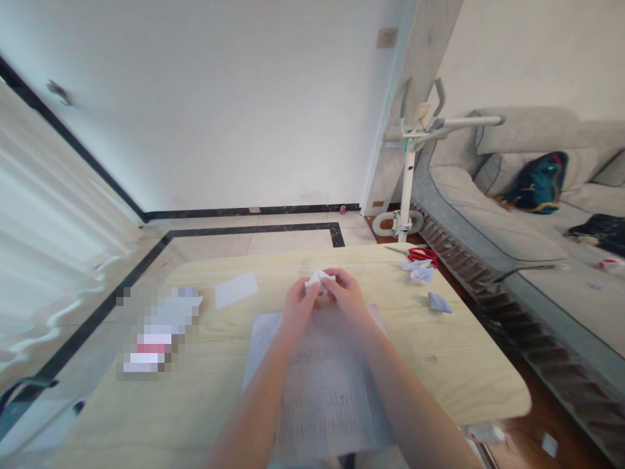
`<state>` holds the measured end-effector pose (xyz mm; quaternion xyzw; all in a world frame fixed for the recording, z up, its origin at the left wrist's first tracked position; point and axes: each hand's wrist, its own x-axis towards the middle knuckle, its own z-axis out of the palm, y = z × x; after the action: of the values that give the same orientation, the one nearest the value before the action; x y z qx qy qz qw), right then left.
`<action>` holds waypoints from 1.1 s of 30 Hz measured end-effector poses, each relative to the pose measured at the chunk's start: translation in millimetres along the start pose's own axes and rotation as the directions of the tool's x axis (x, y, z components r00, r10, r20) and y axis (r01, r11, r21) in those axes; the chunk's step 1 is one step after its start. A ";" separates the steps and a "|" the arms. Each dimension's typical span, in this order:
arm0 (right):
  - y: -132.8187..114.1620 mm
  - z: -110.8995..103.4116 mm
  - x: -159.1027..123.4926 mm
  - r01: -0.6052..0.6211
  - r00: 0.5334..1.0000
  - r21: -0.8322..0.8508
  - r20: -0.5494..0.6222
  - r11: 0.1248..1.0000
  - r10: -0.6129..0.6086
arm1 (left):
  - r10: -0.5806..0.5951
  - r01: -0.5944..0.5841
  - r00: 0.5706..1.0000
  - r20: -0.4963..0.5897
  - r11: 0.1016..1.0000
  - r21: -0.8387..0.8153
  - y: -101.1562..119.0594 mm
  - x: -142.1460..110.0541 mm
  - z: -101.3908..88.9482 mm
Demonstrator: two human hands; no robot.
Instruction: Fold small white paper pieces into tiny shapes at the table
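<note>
Between both hands, over the far half of the wooden table (215,404), is a small folded piece of white paper (318,279). My left hand (300,303) grips its left side, thumb in front, fingers curled around the back. On the right side, my right hand (346,290) pinches it the same way. The exact folds are partly hidden by the thumbs. Below my hands and forearms lies a large printed sheet (322,384). A blank white slip of paper (236,290) rests to the left of my hands.
Red-handled scissors (422,255) lie at the far right corner beside crumpled paper pieces (420,275). Nearer is a small folded bluish paper (439,302). A blurred-out pale object (166,329) sits at the left edge. A grey sofa (493,202) and white exercise machine (407,176) stand beyond.
</note>
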<state>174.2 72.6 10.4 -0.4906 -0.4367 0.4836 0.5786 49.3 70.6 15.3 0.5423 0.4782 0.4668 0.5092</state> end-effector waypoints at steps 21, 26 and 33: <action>3.5 -0.9 -1.1 -0.025 0.999 0.029 0.048 0.999 0.023 | -0.033 0.034 0.996 -0.079 0.999 0.014 1.1 1.8 -1.8; 4.4 -1.0 -0.2 -0.016 0.999 0.028 0.048 0.999 0.014 | -0.057 0.057 0.996 -0.064 0.998 -0.002 0.4 1.9 -1.8; -0.4 -1.0 -1.0 -0.006 0.999 -0.003 0.034 1.000 0.006 | -0.009 0.010 1.000 -0.019 0.999 0.053 -0.3 2.3 -2.5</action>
<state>175.1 71.4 10.6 -0.4845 -0.4455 0.4930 0.5690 47.1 73.2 15.2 0.5490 0.4977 0.4564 0.4924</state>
